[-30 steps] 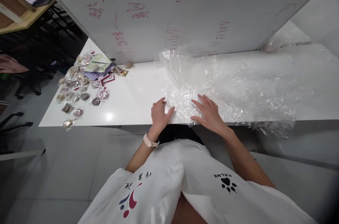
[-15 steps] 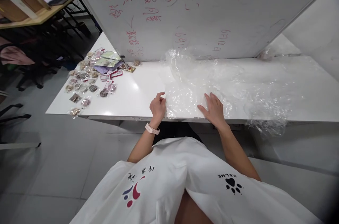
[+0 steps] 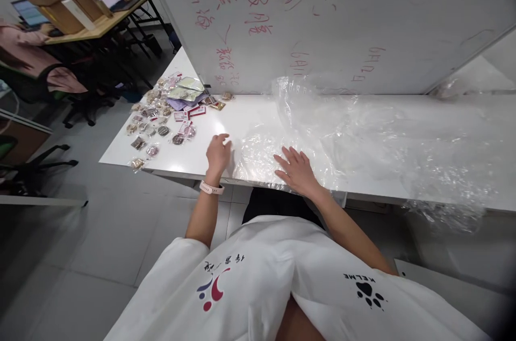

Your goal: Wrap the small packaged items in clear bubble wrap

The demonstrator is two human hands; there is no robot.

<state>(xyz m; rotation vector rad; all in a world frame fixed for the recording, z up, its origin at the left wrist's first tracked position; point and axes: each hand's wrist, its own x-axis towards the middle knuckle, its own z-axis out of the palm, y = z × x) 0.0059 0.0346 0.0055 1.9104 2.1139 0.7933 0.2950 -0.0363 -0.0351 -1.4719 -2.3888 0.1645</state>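
Note:
A big sheet of clear crinkled plastic film point(image 3: 363, 131) covers the middle and right of the white table point(image 3: 242, 115). My right hand point(image 3: 296, 170) lies flat on its near left part, fingers spread and open. My left hand point(image 3: 218, 153), with a pale watch on the wrist, rests at the film's left edge, fingers curled over that edge; whether it grips the film is unclear.
A heap of small packets and cards point(image 3: 169, 112) lies at the table's far left end. A whiteboard with red writing point(image 3: 322, 13) stands along the back. Beyond the left end are black chairs point(image 3: 36, 169), a wooden desk point(image 3: 80, 13) and another person's pink sleeve point(image 3: 36, 56).
My view has swung left. Both hands have slid left along the near edge of the table, and the film's left edge now lies further left and flatter.

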